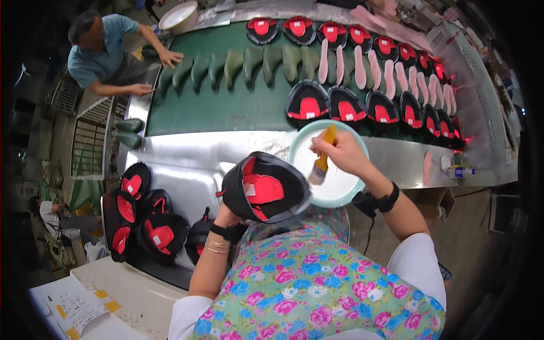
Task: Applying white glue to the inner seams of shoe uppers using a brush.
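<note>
My left hand grips a black shoe upper with red lining from its lower left side, and its opening faces up. Most of those fingers are hidden behind the upper. In my right hand is a flat paintbrush with a yellow handle, its bristles pointing down. The brush is over a pale green basin of white liquid, close to the upper's right edge. Whether the bristles touch the upper, I cannot tell.
Across the green conveyor belt stand rows of black-red uppers, dark green shoe lasts and pink insoles. A co-worker reaches over its left end. More uppers are piled in a metal tray at my left.
</note>
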Demonstrator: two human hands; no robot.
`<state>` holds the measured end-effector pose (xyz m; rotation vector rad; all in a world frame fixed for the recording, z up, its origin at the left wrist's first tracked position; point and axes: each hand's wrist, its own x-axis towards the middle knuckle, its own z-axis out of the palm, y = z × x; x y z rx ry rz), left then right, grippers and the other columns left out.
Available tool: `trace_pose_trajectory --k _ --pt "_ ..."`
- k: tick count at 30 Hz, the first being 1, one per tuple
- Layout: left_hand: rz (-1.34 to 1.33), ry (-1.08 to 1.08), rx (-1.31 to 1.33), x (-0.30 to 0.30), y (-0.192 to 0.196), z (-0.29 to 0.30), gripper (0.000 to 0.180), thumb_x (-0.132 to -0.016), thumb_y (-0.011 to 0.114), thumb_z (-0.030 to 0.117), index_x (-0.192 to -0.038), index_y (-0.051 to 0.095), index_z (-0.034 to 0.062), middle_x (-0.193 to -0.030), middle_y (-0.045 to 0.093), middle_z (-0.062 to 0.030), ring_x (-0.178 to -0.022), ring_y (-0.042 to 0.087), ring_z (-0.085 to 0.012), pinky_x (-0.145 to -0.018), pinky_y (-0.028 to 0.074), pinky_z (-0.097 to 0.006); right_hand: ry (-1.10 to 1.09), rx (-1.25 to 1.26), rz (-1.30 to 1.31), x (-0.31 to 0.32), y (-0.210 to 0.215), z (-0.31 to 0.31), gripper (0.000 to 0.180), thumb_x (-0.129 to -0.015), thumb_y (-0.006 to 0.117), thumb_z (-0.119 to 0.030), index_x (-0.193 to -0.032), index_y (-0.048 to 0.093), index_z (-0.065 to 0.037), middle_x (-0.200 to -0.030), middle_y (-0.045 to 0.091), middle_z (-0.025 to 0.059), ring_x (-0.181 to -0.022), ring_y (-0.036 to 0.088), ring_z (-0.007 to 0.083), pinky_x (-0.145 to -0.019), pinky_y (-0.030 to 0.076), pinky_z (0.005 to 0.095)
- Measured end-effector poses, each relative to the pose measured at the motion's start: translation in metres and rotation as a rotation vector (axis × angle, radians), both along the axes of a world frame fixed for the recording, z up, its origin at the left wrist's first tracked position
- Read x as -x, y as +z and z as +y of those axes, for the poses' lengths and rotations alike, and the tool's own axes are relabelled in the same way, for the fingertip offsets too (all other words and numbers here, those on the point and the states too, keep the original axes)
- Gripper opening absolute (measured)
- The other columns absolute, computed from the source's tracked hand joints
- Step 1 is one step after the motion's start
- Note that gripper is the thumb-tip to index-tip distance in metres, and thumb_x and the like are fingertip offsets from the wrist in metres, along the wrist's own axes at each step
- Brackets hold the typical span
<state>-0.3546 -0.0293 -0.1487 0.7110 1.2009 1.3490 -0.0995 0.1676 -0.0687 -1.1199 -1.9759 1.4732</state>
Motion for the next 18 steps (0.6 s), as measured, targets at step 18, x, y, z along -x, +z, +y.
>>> trace_pose_trajectory --k 18 --pt "0.430 0.372 0.280 0.139 -0.068 -0.018 0.064 -0.088 0.053 0.004 -0.146 0.029 0.0136 -0.135 0.046 -0.0163 -0.097 0.055 -0.0178 -0.083 0.048 -0.030 0.391 -0.513 -0.704 0.185 -0.142 0.101 0.030 -0.061 0.077 -0.024 -0.085 0.071 -0.007 -0.081 0.065 0.0186 -0.079 0.064 0.0359 -0.073 0.051 0.0454"
